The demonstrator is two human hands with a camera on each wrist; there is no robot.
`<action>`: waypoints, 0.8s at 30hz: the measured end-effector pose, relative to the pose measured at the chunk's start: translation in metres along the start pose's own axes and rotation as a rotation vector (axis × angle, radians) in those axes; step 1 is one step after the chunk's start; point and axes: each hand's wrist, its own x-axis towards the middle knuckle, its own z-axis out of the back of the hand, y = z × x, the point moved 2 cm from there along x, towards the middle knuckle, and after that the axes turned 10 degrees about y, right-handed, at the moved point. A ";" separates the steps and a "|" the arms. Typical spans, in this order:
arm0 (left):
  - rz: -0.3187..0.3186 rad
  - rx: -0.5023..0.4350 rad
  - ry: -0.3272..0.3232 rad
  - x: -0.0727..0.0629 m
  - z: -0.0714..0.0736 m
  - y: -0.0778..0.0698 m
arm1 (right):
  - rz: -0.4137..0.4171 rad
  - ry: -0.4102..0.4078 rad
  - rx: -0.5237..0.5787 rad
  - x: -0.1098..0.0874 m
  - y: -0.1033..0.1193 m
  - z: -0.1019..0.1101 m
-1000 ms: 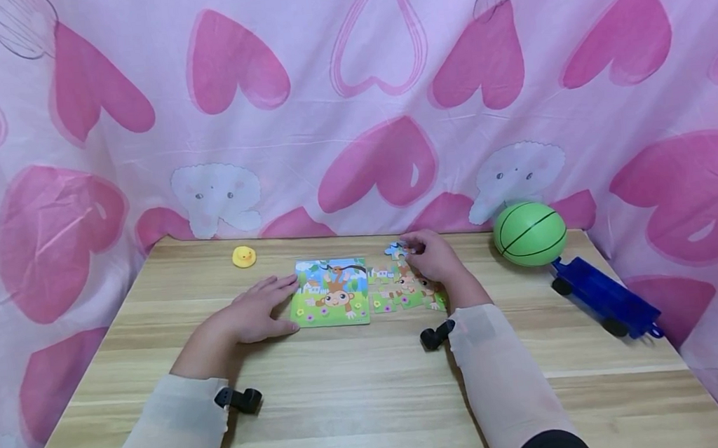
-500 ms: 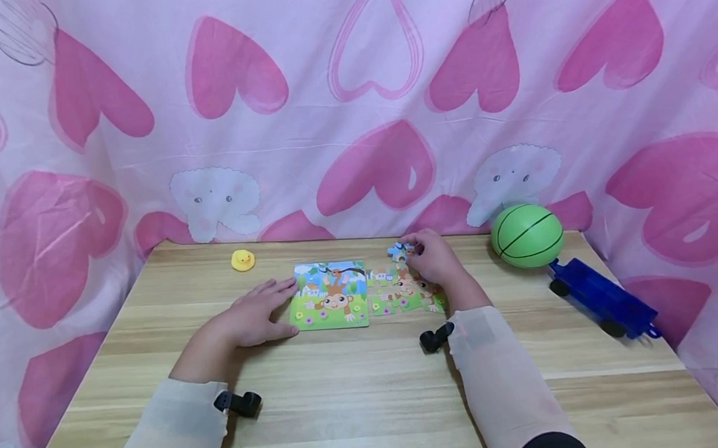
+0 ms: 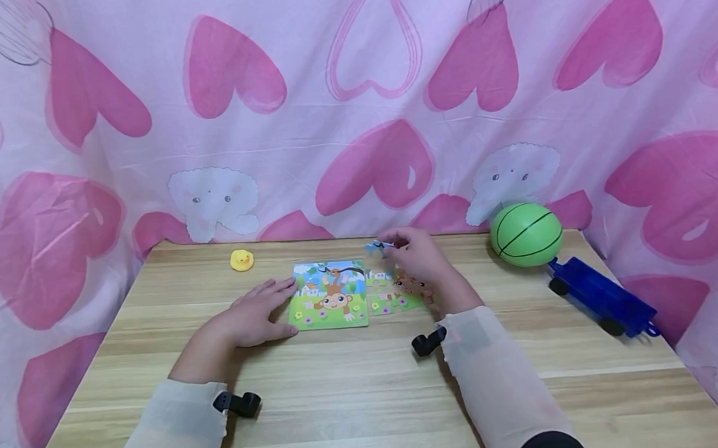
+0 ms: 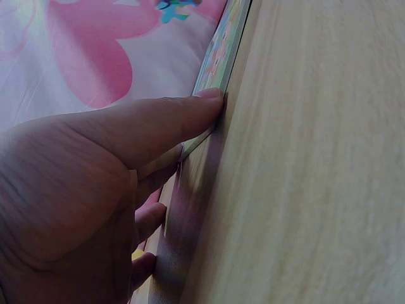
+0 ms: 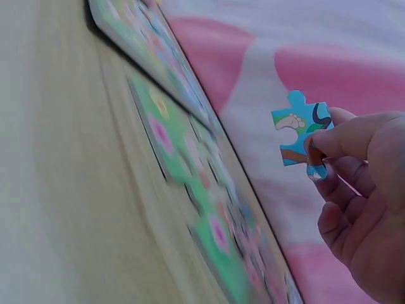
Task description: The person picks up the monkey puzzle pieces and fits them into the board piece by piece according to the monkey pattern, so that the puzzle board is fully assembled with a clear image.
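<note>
My right hand pinches a blue jigsaw piece between thumb and fingers, raised above the table in the right wrist view. The piece shows a small foot and a brown branch. Below it lie several joined jigsaw pieces with green grass and flowers, partly hidden by this hand. A square monkey picture board lies flat just left of them. Against its left side rests my left hand, fingers extended. In the left wrist view the thumb touches the board's edge.
A yellow rubber duck sits at the back left of the wooden table. To the right are a green ball and a blue toy wagon. A pink heart-patterned cloth hangs behind the table.
My right hand has moved left with the jigsaw piece, away from its spot above the joined pieces. The left hand and the board stay in place.
</note>
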 end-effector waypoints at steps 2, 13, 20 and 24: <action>-0.001 0.000 -0.001 0.000 0.000 0.000 | 0.020 0.028 0.005 0.000 0.009 -0.007; 0.009 -0.014 0.004 0.000 0.002 -0.001 | 0.040 0.140 -0.057 0.013 0.032 -0.051; 0.007 -0.012 0.004 0.000 0.002 -0.002 | 0.048 0.225 -0.018 0.027 0.038 -0.068; 0.015 -0.015 0.010 0.000 0.003 -0.001 | 0.027 0.268 0.031 0.036 0.038 -0.076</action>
